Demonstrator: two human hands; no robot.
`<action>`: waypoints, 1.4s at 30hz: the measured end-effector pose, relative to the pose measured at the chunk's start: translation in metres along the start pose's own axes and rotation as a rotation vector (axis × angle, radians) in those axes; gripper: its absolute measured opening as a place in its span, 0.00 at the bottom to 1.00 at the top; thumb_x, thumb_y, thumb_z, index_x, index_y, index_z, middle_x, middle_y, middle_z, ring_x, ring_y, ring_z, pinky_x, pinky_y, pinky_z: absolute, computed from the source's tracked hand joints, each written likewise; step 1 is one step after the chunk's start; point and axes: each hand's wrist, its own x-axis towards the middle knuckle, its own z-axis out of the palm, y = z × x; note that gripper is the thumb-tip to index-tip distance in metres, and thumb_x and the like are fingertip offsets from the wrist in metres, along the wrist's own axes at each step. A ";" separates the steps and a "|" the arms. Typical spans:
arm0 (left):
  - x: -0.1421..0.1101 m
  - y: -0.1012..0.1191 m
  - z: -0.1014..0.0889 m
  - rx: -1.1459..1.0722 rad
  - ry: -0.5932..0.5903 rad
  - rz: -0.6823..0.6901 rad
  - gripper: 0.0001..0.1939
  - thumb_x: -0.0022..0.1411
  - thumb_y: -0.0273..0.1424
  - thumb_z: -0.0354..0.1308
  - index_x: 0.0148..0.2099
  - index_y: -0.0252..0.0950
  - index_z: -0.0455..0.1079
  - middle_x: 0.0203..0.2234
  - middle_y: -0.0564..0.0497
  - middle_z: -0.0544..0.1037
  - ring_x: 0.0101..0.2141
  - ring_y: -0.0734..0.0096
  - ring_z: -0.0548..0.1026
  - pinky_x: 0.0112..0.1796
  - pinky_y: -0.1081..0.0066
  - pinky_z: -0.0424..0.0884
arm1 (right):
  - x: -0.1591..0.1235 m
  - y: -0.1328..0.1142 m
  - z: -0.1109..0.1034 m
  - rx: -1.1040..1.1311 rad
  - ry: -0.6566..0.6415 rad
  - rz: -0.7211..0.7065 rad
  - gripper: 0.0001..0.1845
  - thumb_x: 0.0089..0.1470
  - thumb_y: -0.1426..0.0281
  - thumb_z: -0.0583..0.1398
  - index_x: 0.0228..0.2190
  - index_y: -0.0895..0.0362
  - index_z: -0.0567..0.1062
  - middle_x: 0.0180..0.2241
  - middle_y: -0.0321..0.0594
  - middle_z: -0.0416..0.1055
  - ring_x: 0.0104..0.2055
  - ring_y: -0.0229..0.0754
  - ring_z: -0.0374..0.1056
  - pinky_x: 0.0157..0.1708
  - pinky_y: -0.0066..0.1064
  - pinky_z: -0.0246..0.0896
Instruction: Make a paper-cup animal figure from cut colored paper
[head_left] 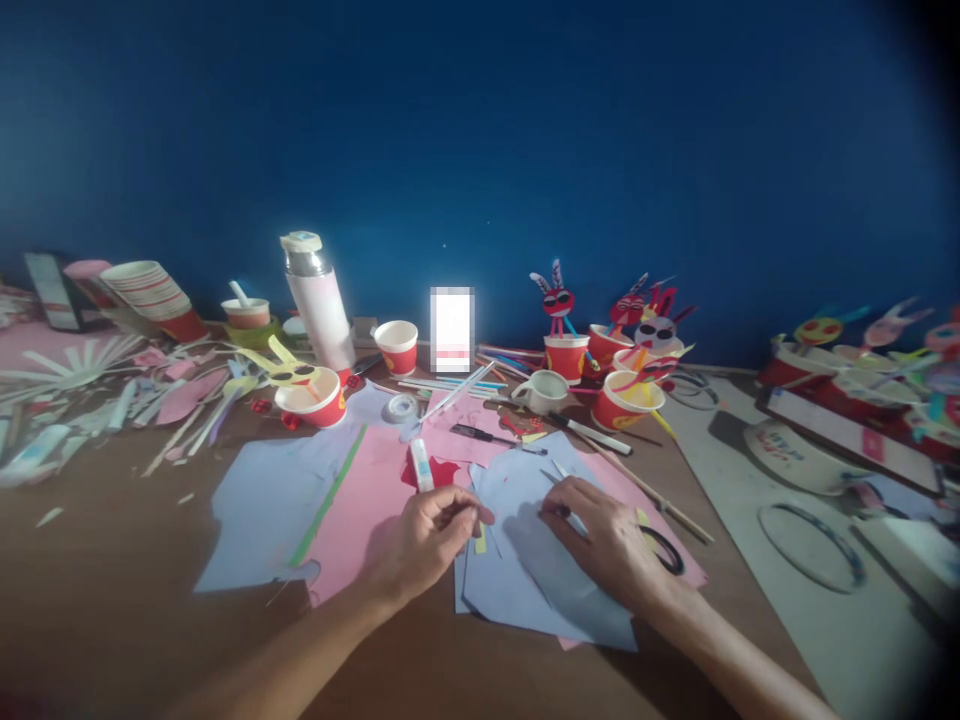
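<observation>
- As 2 bare hands meet over paper at center, a red paper figure point(557, 302), complete to the eye with ears and dark glasses, stands in a cup point(566, 361) toward the surface's point(420, 670) far edge.
- A yellow paper face point(294, 376), also apparently made up, rests at another cup point(311, 408), left of center; more figures crowd cups toward the far right corner.
- Left unworked, by the look of it: a broad pink sheet point(360, 520) and a pale blue sheet point(517, 590), both loose and bare of any face, well in from the right edge.
- The left hand point(431, 540), low over the papers and angled inward, has its fingers curled nearly closed, thumb close to forefinger; whether they pinch anything cannot be told.
- The right hand point(611, 540) arches palm-down above the blue sheet, fingers bent and partly closed, a black loop point(666, 550) beside it; its hold is hidden.
- A glue stick point(421, 466) lies just beyond the left hand.
</observation>
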 end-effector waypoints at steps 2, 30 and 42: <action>-0.002 0.001 0.004 0.069 0.042 0.061 0.10 0.60 0.32 0.50 0.34 0.34 0.72 0.23 0.53 0.72 0.22 0.78 0.67 0.24 0.79 0.63 | -0.002 0.003 0.003 -0.106 0.057 -0.094 0.06 0.58 0.72 0.53 0.32 0.55 0.70 0.31 0.39 0.69 0.34 0.40 0.64 0.33 0.29 0.54; 0.015 0.004 0.040 0.864 0.124 0.717 0.09 0.62 0.24 0.47 0.35 0.35 0.69 0.26 0.51 0.72 0.29 0.74 0.71 0.32 0.76 0.66 | -0.011 0.010 -0.006 -0.289 -0.155 -0.409 0.07 0.55 0.71 0.55 0.31 0.55 0.74 0.23 0.36 0.71 0.26 0.38 0.64 0.29 0.31 0.48; 0.005 -0.010 0.043 1.250 -0.099 0.665 0.09 0.62 0.28 0.46 0.33 0.37 0.66 0.31 0.51 0.68 0.31 0.69 0.67 0.29 0.71 0.64 | -0.015 0.006 -0.006 -0.168 -0.175 -0.521 0.15 0.56 0.70 0.52 0.19 0.55 0.69 0.17 0.34 0.68 0.22 0.34 0.63 0.28 0.28 0.51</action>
